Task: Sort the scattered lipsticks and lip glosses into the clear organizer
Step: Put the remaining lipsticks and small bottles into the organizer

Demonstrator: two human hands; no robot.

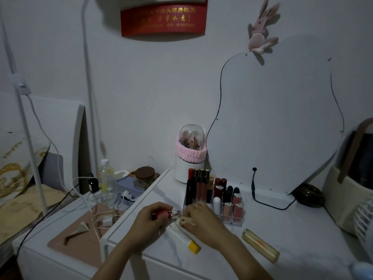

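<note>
Pink lip gloss (164, 214) sits at 6 o'clock in frame, held flat just left of the clear organizer (236, 220). Left hand (150, 221) grips its barrel; right hand (201, 217) pinches at its shiny end, fingers curled over it, so both hands are closed on the same tube. Can't tell if the cap is being tightened or the tube just turned. Step in hand, as I read it: one loose gloss picked up, about to be slotted. Organizer is mostly full: tall glosses (198, 185) upright in the back-left row, red and dark lipsticks (221, 185) to their right, short pinkish ones in front. Next move likely needs the tube tipped upright and dropped into a free cell; front-left cells are hidden behind the right hand, so can't confirm which is free. Still loose on the white tabletop (302, 235): white tube with yellow cap (184, 236) lying under the hands at 6, amber rectangular stick (260, 245) at 4 o'clock, well apart from the organizer. Outward: domed brush holder with pink band (191, 152) at 12 of the organizer, wavy mirror (276, 122) leaning on the wall at 2, black cable (262, 201) below it. Lower side table at 9 o'clock carries water bottle (106, 178), brown-lidded jar (145, 175), chargers and cords. Red banner (163, 17) and plush rabbit (261, 31) on the wall. Room is dim.
</note>
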